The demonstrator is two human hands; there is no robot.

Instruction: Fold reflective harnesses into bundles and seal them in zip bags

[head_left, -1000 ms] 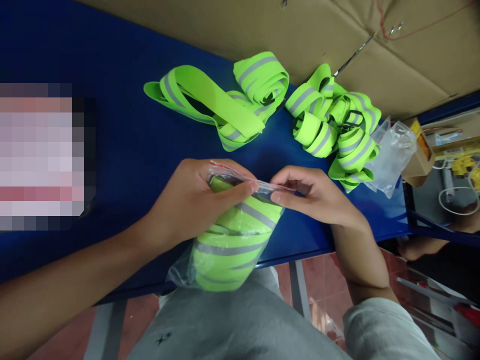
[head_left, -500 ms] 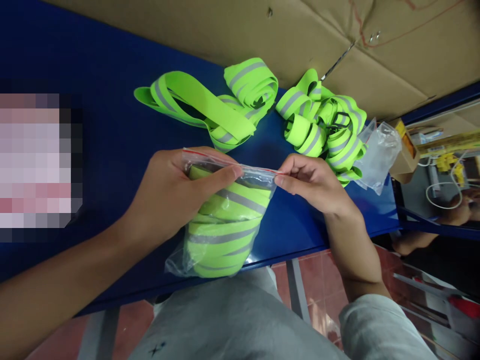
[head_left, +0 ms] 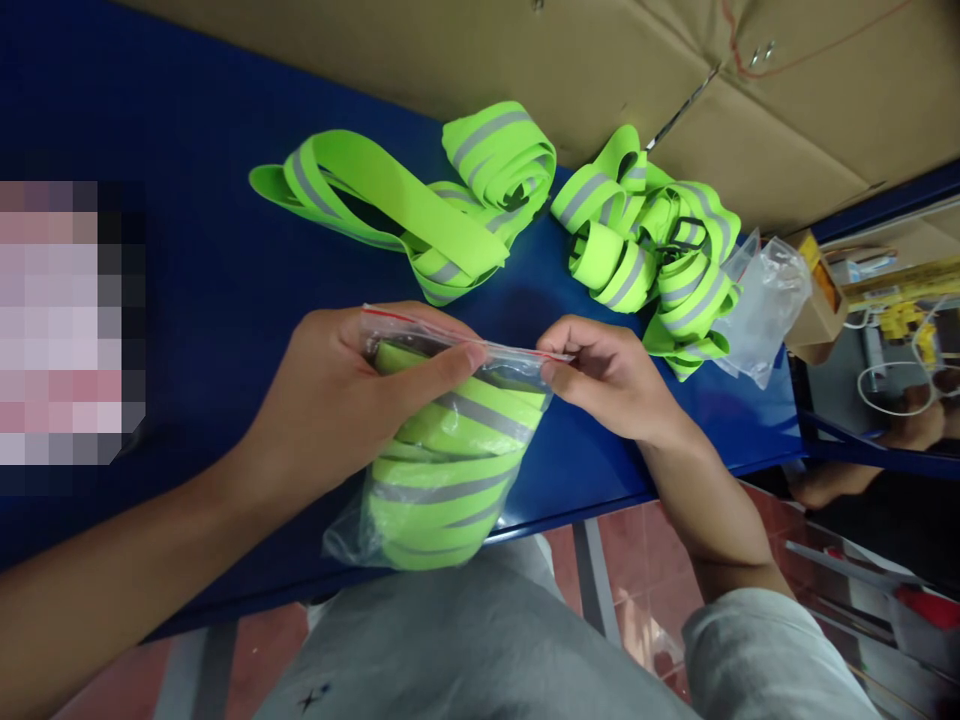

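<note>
A clear zip bag (head_left: pixel 442 500) with a red line along its top hangs between my hands at the near edge of the table. Folded neon-green strap with grey reflective stripes fills it. My left hand (head_left: pixel 360 375) grips the bag's top, thumb in front and fingers mostly hidden behind it. At the right end of the zip strip, my right hand (head_left: pixel 604 375) pinches the bag between thumb and forefinger, its other fingers curled. Beyond my hands lie a loosely coiled green reflective strap (head_left: pixel 420 205) and a tangled heap of similar straps (head_left: pixel 652 240) with black buckles.
Empty clear bags (head_left: pixel 769 310) lie beside a small cardboard box (head_left: pixel 817 300) at the table's right end. Brown cardboard (head_left: pixel 360 50) lines the back of the blue table (head_left: pixel 202 260). A pixelated patch covers the left edge. Another person's arm (head_left: pixel 862 480) shows at far right.
My right thumb and forefinger have shifted slightly left along the bag's top, and a bit of zip strip now sticks out past them. The bag sits slightly lower in view.
</note>
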